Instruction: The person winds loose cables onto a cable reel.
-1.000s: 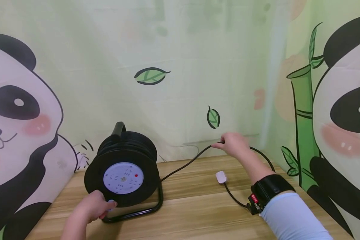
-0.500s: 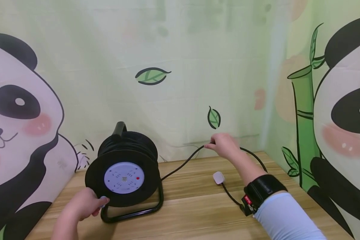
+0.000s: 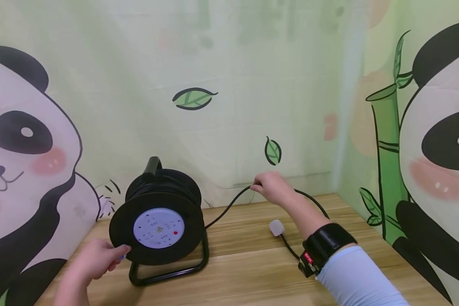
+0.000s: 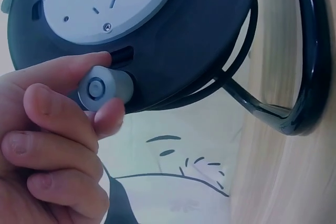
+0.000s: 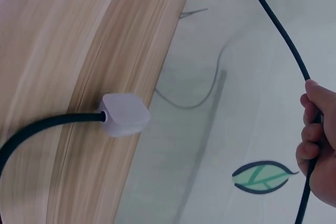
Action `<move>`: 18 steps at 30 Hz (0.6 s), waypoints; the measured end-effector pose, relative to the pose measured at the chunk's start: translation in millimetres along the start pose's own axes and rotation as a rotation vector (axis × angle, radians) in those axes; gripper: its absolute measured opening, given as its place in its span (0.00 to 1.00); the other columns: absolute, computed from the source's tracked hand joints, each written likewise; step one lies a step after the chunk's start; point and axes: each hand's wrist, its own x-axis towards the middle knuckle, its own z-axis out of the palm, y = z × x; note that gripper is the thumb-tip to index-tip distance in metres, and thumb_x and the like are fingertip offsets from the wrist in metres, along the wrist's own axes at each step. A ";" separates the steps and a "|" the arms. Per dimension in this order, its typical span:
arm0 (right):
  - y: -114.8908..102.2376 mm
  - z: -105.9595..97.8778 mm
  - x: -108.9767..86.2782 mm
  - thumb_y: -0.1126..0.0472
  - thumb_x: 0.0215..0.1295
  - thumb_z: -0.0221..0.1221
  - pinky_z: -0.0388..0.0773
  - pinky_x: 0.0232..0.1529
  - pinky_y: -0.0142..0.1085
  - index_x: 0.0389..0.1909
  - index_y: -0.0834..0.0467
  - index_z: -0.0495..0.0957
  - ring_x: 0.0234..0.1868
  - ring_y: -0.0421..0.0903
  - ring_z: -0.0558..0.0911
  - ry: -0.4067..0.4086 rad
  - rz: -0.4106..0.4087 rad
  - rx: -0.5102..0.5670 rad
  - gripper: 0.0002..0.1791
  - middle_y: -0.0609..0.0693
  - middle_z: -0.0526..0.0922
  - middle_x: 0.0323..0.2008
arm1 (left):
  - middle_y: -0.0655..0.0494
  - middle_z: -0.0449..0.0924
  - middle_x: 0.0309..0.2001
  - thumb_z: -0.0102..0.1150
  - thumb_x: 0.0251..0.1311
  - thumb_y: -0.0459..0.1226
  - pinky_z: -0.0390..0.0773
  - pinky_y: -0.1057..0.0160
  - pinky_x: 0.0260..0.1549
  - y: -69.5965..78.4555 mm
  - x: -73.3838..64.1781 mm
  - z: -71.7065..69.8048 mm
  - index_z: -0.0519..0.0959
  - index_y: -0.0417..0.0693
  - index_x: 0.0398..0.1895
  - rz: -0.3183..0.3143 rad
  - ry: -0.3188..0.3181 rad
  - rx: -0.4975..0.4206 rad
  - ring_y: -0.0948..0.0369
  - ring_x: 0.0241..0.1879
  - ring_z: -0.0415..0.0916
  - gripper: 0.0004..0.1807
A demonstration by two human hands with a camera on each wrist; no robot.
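Observation:
A black cable reel (image 3: 118,225) with a pale socket face (image 3: 158,228) stands on its tubular frame at the left of the table. My left hand (image 3: 95,259) pinches the grey crank knob (image 4: 107,87) at the reel's lower left rim between thumb and index finger, the other fingers curled beside it. Black cable (image 3: 229,207) runs from the reel up to my right hand (image 3: 269,187), which grips it above the table with curled fingers. Beyond that hand the cable loops down behind the forearm. Its white plug (image 3: 276,228) lies on the wood, left of the right wrist.
The wooden table (image 3: 229,280) ends at a fabric backdrop (image 3: 229,106) printed with pandas, bamboo and leaves. A black wrist strap (image 3: 329,242) with a small device sits on the right forearm, close beside the cable near the plug.
My left hand has carried the knob leftward and slightly up along the rim, turning the reel face. My right hand has moved left toward the reel with the cable; the plug has shifted slightly left.

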 end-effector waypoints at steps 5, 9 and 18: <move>-14.3 6.3 3.4 0.48 0.68 0.57 0.70 0.24 0.36 0.27 0.50 0.76 0.23 0.41 0.72 0.023 0.013 -0.078 0.13 0.42 0.76 0.22 | 0.59 0.64 0.09 0.58 0.62 0.50 0.56 0.67 0.11 -1.7 -0.5 -6.5 0.72 0.43 0.10 -0.037 0.010 -0.092 0.64 0.10 0.57 0.27; -25.7 11.9 5.5 0.46 0.68 0.57 0.69 0.22 0.35 0.26 0.49 0.75 0.22 0.40 0.72 0.051 -0.004 -0.130 0.14 0.41 0.75 0.21 | 0.58 0.64 0.10 0.58 0.62 0.54 0.58 0.65 0.12 -0.6 -1.0 -11.6 0.73 0.43 0.11 -0.065 0.021 -0.125 0.63 0.10 0.58 0.29; -45.3 19.6 9.8 0.46 0.68 0.56 0.68 0.21 0.34 0.25 0.48 0.73 0.21 0.39 0.71 0.071 -0.053 -0.124 0.15 0.40 0.74 0.19 | 0.56 0.67 0.12 0.59 0.60 0.56 0.61 0.65 0.13 4.2 -1.7 -19.5 0.74 0.43 0.14 -0.081 0.055 -0.277 0.62 0.11 0.58 0.28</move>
